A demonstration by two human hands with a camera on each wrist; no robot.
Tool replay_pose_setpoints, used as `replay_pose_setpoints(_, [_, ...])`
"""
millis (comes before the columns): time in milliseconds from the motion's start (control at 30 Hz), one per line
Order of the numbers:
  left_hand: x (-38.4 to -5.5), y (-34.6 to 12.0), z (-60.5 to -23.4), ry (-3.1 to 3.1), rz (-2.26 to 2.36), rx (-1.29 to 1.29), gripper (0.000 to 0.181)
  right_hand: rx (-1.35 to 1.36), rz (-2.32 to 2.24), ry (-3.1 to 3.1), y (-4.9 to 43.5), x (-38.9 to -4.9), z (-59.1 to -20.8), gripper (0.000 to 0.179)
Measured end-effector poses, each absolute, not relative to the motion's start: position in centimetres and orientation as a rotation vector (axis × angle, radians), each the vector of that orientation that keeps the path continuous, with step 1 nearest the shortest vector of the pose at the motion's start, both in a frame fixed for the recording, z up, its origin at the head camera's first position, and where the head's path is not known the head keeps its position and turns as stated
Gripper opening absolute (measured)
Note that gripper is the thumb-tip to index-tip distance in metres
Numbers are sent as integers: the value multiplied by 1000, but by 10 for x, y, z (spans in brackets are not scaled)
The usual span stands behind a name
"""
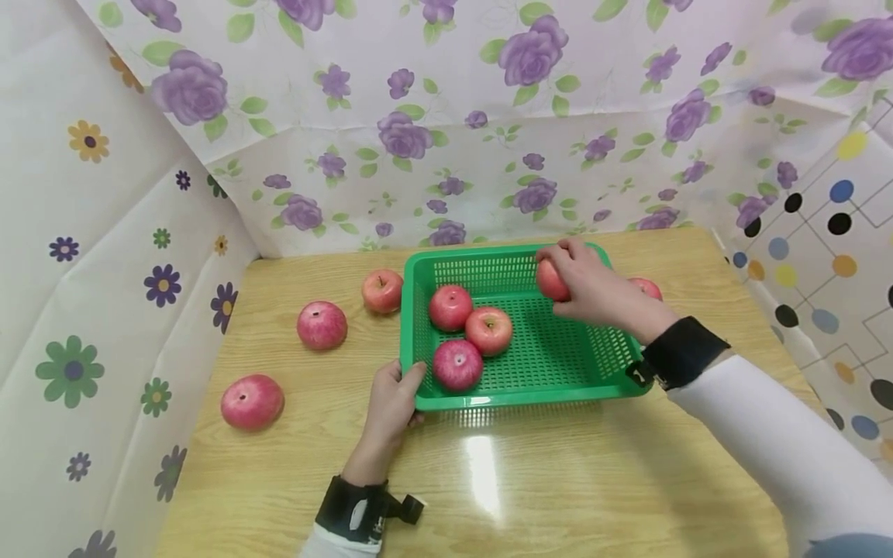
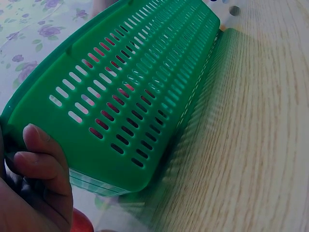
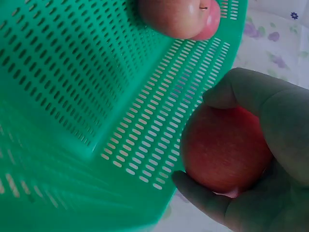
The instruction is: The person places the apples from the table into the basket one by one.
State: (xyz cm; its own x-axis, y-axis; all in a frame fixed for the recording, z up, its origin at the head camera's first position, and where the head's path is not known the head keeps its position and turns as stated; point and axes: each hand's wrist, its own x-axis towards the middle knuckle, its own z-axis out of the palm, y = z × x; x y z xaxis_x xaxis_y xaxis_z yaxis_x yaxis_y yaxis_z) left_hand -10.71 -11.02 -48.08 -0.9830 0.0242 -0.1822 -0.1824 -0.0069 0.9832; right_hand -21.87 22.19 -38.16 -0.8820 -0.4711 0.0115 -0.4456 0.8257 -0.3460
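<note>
My right hand (image 1: 589, 283) grips an apple (image 1: 551, 280) at the back right of the green basket (image 1: 530, 401). In the right wrist view, thumb and fingers curl round this red apple (image 3: 227, 147) beside the slotted wall. The left hand (image 1: 392, 399) holds the basket's front left corner, its thumb over the rim. Curled fingers (image 2: 46, 162) show at that corner in the left wrist view. Inside the basket, toward the left, lie a red apple (image 1: 450, 308), a paler apple (image 1: 489, 331) and a dark pink apple (image 1: 457, 365).
Left of the basket, an apple (image 1: 382, 291) sits close to its wall, with two pink apples (image 1: 322, 325) farther left on the wooden table (image 1: 314, 465). Another apple (image 1: 646, 288) shows partly behind the right hand. A flowered cloth (image 1: 418, 186) hangs along the back.
</note>
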Motion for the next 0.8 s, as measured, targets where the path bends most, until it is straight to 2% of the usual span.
replay_pose_setpoints(400, [-105, -108, -466, 2104, 2091, -191, 28, -751, -318, 2797, 193, -238, -407, 77])
replay_pose_setpoints(800, [-108, -109, -481, 2122, 2126, -194, 29, -750, -191, 2776, 173, -246, -417, 80])
